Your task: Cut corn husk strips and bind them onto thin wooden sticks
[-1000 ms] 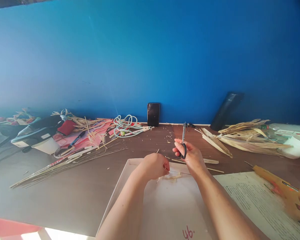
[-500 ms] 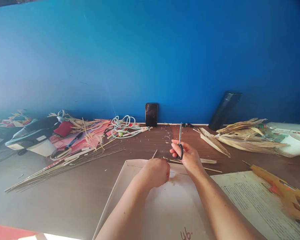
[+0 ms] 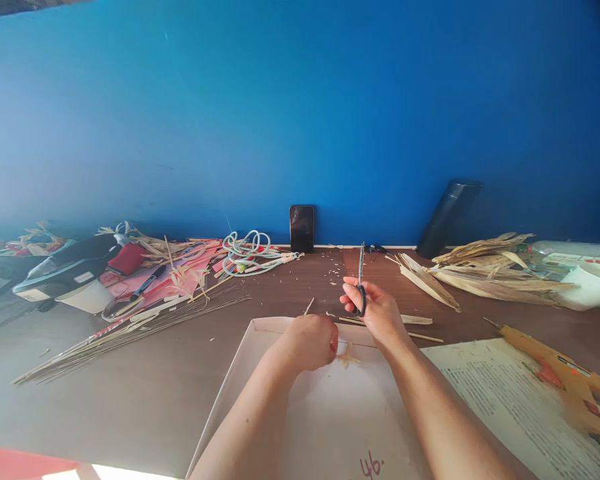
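Observation:
My right hand [image 3: 377,307] has its fingers around the black handles of a pair of scissors [image 3: 361,267], whose blades point up and away from me. To its left, my left hand [image 3: 314,340] is closed above the white box lid [image 3: 350,413]. Whatever the left fingers hold is hidden by the hand. Just right of those fingers shows a small pale piece of husk [image 3: 349,357], over the lid; I cannot tell whether the hand holds it. Pale strips [image 3: 425,338] lie on the table beyond the lid.
A phone [image 3: 301,229] leans upright against the blue wall. Dried corn husks [image 3: 485,273] and a black cylinder [image 3: 450,217] are at the right, above a printed sheet [image 3: 485,373]. At the left lie thin sticks [image 3: 130,327], a coiled cord [image 3: 250,250] and pink paper [image 3: 155,283].
The small husk piece beside my left fingers appears sharper and more spread than before. Both hands and the scissors stay almost where they were.

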`<state>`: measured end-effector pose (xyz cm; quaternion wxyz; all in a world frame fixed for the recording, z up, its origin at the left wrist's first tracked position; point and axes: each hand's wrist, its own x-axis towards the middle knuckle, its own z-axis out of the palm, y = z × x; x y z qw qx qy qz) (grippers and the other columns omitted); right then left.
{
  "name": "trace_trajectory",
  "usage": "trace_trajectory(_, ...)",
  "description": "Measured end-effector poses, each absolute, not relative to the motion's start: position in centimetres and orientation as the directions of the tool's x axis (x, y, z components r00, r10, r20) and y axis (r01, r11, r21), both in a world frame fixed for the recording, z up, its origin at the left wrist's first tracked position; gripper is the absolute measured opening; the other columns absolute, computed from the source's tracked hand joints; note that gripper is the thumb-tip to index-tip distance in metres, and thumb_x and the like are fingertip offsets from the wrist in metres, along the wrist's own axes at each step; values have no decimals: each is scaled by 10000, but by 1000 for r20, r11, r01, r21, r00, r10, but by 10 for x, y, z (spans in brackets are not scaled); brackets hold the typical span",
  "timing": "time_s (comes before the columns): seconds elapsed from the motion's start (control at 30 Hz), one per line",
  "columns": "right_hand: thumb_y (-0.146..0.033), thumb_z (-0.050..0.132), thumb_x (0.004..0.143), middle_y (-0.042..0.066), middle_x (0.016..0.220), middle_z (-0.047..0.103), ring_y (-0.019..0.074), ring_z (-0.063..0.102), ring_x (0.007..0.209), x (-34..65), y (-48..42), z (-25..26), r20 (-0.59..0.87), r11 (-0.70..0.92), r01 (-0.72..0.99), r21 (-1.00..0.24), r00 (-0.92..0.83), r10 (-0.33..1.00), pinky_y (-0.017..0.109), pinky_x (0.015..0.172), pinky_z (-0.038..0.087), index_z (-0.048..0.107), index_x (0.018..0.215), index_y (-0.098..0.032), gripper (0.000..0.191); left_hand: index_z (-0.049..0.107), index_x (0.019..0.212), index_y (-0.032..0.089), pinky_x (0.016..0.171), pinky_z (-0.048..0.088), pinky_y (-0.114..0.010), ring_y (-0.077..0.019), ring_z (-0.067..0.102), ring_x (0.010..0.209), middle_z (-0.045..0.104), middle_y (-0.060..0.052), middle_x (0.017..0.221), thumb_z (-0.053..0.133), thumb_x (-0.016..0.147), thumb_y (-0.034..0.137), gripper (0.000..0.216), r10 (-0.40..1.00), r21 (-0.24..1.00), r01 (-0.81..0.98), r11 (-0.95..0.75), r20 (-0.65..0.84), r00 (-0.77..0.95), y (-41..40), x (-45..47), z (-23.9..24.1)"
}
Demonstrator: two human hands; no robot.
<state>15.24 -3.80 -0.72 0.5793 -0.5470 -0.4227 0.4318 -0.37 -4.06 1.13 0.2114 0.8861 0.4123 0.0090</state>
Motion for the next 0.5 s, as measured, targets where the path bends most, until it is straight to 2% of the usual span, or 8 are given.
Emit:
trace_trajectory(0.1, -479, 703, 634, 44, 666, 662, 134, 581, 552, 152, -39, -5, 16, 27, -38, -999, 280, 960, 258, 526, 443, 648, 1032, -166, 509, 674, 668, 209, 503, 352, -248, -179, 572, 590, 675, -56, 716, 522, 605, 150, 175, 743, 428, 723, -542, -158, 651, -39, -7, 13)
trace_trajectory(0.23, -478, 697, 638, 54, 685, 670, 139, 577, 551, 150, -41, 2, 2, 14, -33, -999, 338, 941, 242, 478, 403, 643, 1043, -166, 513, 649, 680, 206, 502, 363, -216, -140, 557, 570, 670, -20, 680, 538, 640, 196, 119, 797, 668, 620, -411, -67, 600, -33, -13, 17)
trace_trajectory(0.3, -467, 697, 642, 58, 710, 675, 145, 580, 568, 149, -42, 4, 2, 21, -49, -999, 363, 932, 238, 468, 388, 631, 1063, -169, 520, 636, 713, 185, 507, 383, -206, -131, 567, 586, 670, -29, 696, 567, 664, 252, 108, 844, 818, 494, -297, -18, 536, -28, -13, 17)
trace_trajectory(0.37, -451, 697, 647, 59, 745, 679, 155, 591, 609, 150, -42, 4, 17, 44, -63, -997, 371, 928, 238, 478, 386, 617, 1087, -177, 524, 615, 737, 160, 525, 416, -208, -129, 583, 603, 669, -50, 701, 584, 683, 281, 136, 869, 935, 321, -147, -33, 494, -24, -10, 16)
trace_trajectory(0.43, -436, 691, 658, 58, 791, 681, 169, 601, 667, 151, -42, 2, 37, 65, -67, -996, 356, 934, 241, 502, 393, 602, 1111, -194, 521, 581, 731, 148, 566, 451, -217, -125, 603, 631, 672, -70, 721, 606, 686, 276, 138, 890, 990, 139, 13, -75, 450, -21, -6, 15)
trace_trajectory(0.5, -425, 684, 672, 56, 853, 683, 182, 609, 731, 152, -41, 0, 57, 81, -63, -995, 323, 945, 245, 530, 401, 587, 1135, -218, 516, 563, 736, 139, 581, 466, -220, -122, 616, 654, 677, -90, 778, 633, 678, 272, 161, 898, 989, 15, 144, -137, 419, -19, -3, 13)
